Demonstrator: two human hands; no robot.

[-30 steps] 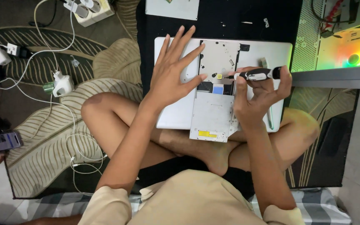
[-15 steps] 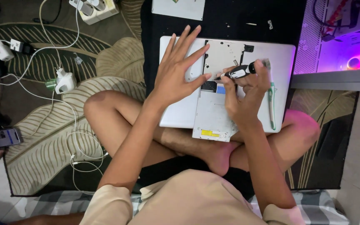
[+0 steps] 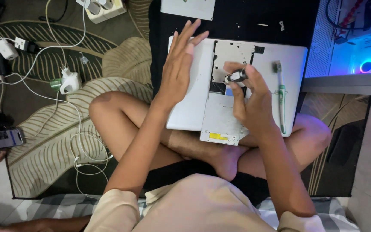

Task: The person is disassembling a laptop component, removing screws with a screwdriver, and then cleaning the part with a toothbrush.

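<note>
**Laptop opened on the lap**

The white laptop (image 3: 190, 107) is rested upside down on the crossed legs. The left hand (image 3: 179, 68) is laid flat and open on its left part. A small screwdriver (image 3: 235, 77) is gripped by the right hand (image 3: 252, 101) over the open drive bay (image 3: 230, 64). A green toothbrush (image 3: 281, 94) is placed near the laptop's right edge.

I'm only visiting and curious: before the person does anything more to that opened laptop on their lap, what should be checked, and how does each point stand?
1. Laptop steadied: ok, the left hand lies flat on it.
2. Tool gripped: ok, the right hand pinches a small black-and-white tool.
3. Tool tip seated: cannot tell, fingers hide it.
4. Drive tray secure: not ok, it overhangs the laptop's near edge.
5. Toothbrush clear of the open bay: ok, it lies to the right of it.
6. Loose screws safe: cannot tell, small bits lie on the black mat.
</note>
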